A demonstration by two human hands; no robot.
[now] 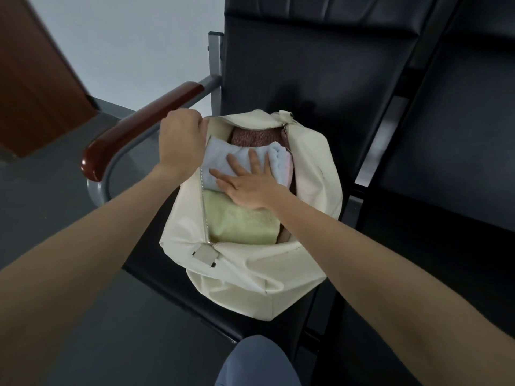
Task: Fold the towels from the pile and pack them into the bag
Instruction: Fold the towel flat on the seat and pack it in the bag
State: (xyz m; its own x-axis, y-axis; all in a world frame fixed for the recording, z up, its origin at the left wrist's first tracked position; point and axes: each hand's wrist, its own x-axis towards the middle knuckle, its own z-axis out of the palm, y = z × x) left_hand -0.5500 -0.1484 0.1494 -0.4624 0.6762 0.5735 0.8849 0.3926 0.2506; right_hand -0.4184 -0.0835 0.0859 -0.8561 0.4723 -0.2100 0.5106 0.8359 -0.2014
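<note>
Nearest, at 6 o'clock, a knee in blue-grey cloth [257, 363]. Two bare forearms reaching up from 7 and 4 o'clock toward the middle.

Right hand [245, 182] flat, fingers straight and spread, palm pressing down on the white towel [223, 165] inside the bag — grasping nothing, heel of the palm just over the edge of the green towel [239, 221]. Left hand [182, 143] clenched around the bag's rim at 10 o'clock of the opening, knuckles up, holding that edge of the mouth out toward the armrest.

Cream fabric bag [250, 271] on the black seat [172, 277], zip [204, 201] undone along its left edge, mouth wide. Inside, near to far: folded green towel at 6 o'clock of the opening, folded white towel above it, a rolled white-and-pink towel [281, 162] at 2 o'clock touching the white one, and a reddish-brown towel [250, 136] at 12 o'clock, partly under the rim. No telling how deep the stack goes.

Around: wooden armrest [133, 126] on a grey metal tube at 9 to 10 o'clock, just beside the left hand. Black padded backrest [320, 65] at 12 o'clock, a second black seat [446, 162] at 3 o'clock. Dark floor [41, 190] at 8 o'clock, a brown door [33, 79] at 10 o'clock against a pale wall [133, 37].
</note>
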